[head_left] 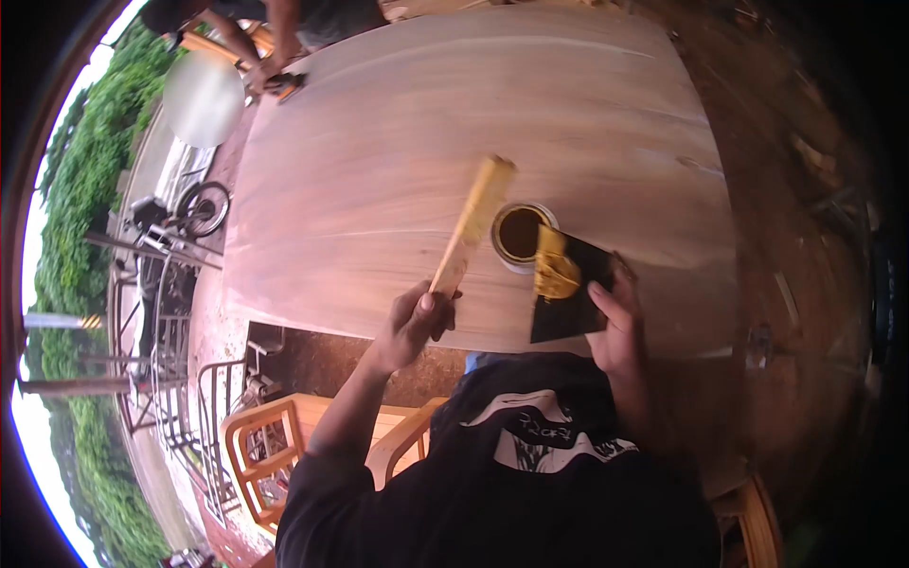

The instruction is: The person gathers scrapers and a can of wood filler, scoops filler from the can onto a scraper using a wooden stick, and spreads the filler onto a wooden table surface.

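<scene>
My left hand (418, 324) is closed around the lower end of a flat wooden stick (473, 221), whose upper part is smeared yellow. The stick points up and away over the wooden panel (379, 180). In my right hand (619, 317) is a thin black plate (579, 312), gripped at its right edge with the thumb on top. A lump of yellow paste (555, 268) lies on the plate's left part. Just beyond the plate stands an open round can (522, 236) with dark brownish contents; the plate's corner overlaps its rim in view.
Another person's hands (270, 78) work with a small orange-and-black tool (287, 86) at the panel's far left corner. A wooden chair (260, 454) stands at lower left. Beyond the panel's left side are metal racks (170, 350) and a motorcycle wheel (204, 209).
</scene>
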`<state>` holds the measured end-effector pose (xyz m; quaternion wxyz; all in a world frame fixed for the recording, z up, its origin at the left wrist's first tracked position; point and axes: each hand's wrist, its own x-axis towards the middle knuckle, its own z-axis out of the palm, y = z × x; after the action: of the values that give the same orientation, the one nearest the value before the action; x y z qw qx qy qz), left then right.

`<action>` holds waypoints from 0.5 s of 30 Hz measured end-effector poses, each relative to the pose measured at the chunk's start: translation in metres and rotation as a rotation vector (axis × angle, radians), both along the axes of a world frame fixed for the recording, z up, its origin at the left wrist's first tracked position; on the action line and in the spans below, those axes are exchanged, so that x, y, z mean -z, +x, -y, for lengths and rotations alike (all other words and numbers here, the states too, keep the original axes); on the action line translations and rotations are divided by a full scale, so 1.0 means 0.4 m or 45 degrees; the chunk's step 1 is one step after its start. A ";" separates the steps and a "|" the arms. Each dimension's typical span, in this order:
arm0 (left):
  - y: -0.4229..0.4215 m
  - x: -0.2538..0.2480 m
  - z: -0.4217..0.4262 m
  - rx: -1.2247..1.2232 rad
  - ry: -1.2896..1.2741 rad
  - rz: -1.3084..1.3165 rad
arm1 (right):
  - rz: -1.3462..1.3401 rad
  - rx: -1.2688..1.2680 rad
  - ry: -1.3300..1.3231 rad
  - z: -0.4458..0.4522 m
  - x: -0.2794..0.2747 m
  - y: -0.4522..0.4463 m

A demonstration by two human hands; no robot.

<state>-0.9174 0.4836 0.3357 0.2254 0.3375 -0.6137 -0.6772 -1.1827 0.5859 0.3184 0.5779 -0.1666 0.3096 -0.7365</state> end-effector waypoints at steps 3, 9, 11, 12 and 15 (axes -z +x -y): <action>-0.014 -0.020 -0.027 0.126 -0.518 0.229 | 0.099 -0.075 -0.049 0.009 0.005 -0.008; 0.036 -0.008 -0.023 0.163 -0.729 0.500 | 0.198 -0.071 -0.044 0.000 0.011 -0.026; 0.076 0.002 -0.003 0.218 -0.772 0.603 | 0.240 -0.054 -0.099 -0.009 0.004 -0.040; 0.086 -0.003 -0.005 0.193 -0.783 0.610 | 0.259 -0.046 -0.124 -0.015 -0.001 -0.045; 0.087 -0.022 -0.007 0.142 -0.902 0.531 | 0.137 0.029 -0.134 -0.025 -0.012 -0.050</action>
<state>-0.8826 0.4863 0.3443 0.1612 0.3354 -0.8586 -0.3525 -1.2027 0.5958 0.3230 0.5757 -0.1533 0.2409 -0.7662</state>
